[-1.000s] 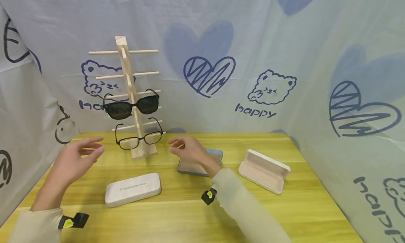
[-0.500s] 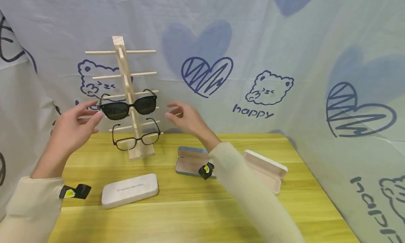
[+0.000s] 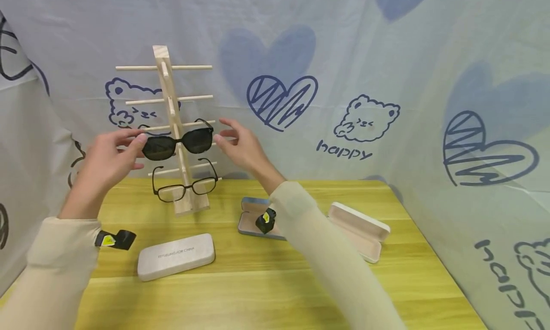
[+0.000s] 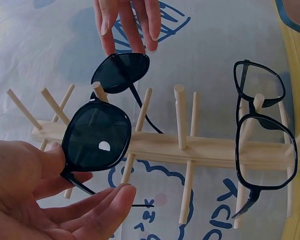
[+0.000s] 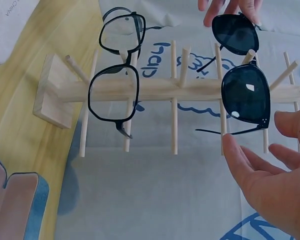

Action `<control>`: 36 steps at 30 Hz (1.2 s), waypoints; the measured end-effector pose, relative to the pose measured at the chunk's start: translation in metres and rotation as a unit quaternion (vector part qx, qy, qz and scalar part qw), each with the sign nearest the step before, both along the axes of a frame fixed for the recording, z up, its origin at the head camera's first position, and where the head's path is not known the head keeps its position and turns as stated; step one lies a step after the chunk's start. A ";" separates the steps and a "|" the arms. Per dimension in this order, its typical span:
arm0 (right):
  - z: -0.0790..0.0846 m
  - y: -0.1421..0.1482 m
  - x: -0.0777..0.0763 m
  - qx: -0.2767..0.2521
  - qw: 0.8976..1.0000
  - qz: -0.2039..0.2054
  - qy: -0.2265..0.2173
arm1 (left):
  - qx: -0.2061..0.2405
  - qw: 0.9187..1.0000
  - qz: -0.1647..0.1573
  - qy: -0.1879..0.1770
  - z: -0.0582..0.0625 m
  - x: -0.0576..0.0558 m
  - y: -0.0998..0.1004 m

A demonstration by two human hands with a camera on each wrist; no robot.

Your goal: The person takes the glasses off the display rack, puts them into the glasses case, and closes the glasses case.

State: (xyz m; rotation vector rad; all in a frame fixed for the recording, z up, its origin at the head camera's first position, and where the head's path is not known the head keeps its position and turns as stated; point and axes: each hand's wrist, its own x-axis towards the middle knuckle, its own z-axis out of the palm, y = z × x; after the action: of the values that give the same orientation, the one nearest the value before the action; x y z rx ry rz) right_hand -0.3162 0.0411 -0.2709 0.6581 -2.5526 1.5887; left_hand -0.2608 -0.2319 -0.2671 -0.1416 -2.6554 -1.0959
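The left grip (image 3: 107,158) and right grip (image 3: 241,146), spread loosely, have risen to flank the sunglasses (image 3: 193,141), still on the wooden stand (image 3: 169,85); contact is unclear, but a hold seems within reach. Eyeglasses (image 3: 187,187) hang lower on the stand; a closed white case (image 3: 176,257) lies before it.

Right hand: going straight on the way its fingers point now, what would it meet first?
Most likely the black sunglasses, at the frame end nearest the right hand; whether the fingers touch it is unclear.
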 end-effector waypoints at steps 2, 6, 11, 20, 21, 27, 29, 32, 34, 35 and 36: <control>0.000 -0.001 -0.001 -0.004 1.000 0.006 -0.001 | 0.001 1.000 0.004 0.003 -0.001 -0.001 0.003; 0.001 -0.005 -0.001 -0.015 1.000 0.013 -0.001 | 0.001 1.000 0.015 0.005 -0.001 -0.002 0.008; 0.000 -0.008 -0.001 -0.028 0.999 0.021 0.000 | 0.002 1.000 0.018 0.002 0.000 -0.002 0.009; 0.000 -0.010 -0.002 -0.044 0.999 0.020 0.004 | -0.003 1.000 0.023 -0.003 0.002 -0.001 0.010; 0.000 -0.010 -0.001 -0.046 0.999 0.019 0.003 | -0.004 1.000 0.022 -0.003 0.003 -0.001 0.010; 0.000 -0.007 0.001 -0.047 0.999 0.001 0.007 | -0.008 1.000 0.027 -0.005 0.005 0.002 0.010; 0.000 -0.007 0.002 -0.051 0.999 -0.001 0.010 | -0.011 0.999 0.031 -0.005 0.007 0.004 0.010; 0.001 -0.006 0.004 -0.066 0.998 0.003 0.011 | -0.017 0.999 0.040 0.001 0.010 0.008 0.011; 0.002 -0.006 0.005 -0.072 0.997 0.005 0.015 | -0.018 0.999 0.045 0.005 0.012 0.012 0.012; 0.002 -0.005 0.006 -0.075 0.997 0.005 0.016 | -0.017 0.999 0.045 0.007 0.012 0.014 0.012; 0.002 -0.005 0.007 -0.078 0.997 0.005 0.019 | -0.014 0.999 0.045 0.009 0.013 0.016 0.012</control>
State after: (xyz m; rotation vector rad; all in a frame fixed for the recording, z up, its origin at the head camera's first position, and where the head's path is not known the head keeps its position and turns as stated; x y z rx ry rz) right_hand -0.3088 0.0361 -0.2687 0.6790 -2.3716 1.7406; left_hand -0.2451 -0.2197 -0.2543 -0.0380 -2.6349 -1.0242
